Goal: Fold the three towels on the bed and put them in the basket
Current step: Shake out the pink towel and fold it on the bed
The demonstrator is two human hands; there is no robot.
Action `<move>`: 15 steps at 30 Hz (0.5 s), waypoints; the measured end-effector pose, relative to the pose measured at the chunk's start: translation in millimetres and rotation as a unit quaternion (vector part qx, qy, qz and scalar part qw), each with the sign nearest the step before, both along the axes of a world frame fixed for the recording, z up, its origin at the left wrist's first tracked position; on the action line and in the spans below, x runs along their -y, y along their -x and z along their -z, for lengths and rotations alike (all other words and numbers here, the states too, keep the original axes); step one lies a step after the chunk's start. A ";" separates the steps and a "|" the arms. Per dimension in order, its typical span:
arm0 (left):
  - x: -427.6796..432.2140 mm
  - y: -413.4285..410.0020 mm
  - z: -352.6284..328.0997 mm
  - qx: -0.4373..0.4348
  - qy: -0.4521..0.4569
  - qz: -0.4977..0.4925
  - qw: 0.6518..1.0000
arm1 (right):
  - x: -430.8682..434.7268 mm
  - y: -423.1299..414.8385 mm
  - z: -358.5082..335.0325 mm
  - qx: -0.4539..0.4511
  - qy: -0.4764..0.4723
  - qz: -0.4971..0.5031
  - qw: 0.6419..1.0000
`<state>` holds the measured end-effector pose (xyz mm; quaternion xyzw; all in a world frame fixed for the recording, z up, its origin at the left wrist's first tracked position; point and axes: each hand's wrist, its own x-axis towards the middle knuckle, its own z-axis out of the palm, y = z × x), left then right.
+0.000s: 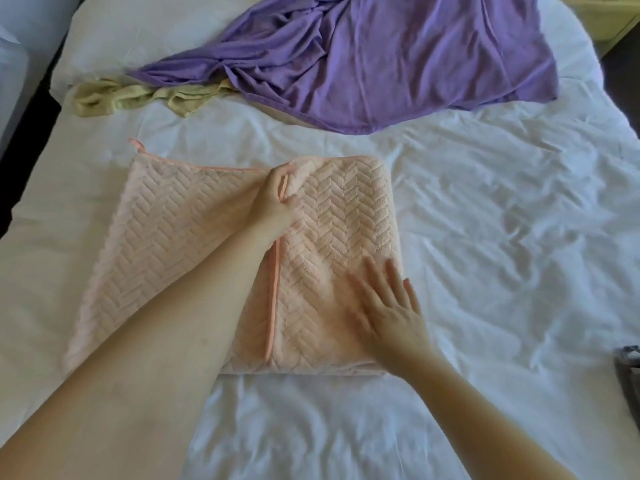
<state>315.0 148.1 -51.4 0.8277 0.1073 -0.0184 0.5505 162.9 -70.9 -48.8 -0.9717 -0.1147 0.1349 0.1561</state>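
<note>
A pink towel (329,237) with a raised zigzag weave lies partly folded in the middle of the white bed (502,237). My left hand (277,199) pinches the top corner of the folded-over flap near the towel's far edge. My right hand (388,306) lies flat with spread fingers on the lower right part of the same towel. A crumpled purple towel (398,57) is spread at the far side of the bed. A small yellow-green towel (138,97) is bunched to its left. No basket is in view.
The bed's left edge borders a dark gap (24,161) with another white surface beyond. A pale yellow piece of furniture (609,19) stands past the far right corner. A grey object (628,372) pokes in at the right edge.
</note>
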 end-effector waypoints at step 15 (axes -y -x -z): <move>-110.9 164.3 -12.6 -0.032 -0.363 -0.241 0.900 | -82.6 13.7 21.3 -0.013 0.057 -0.103 0.993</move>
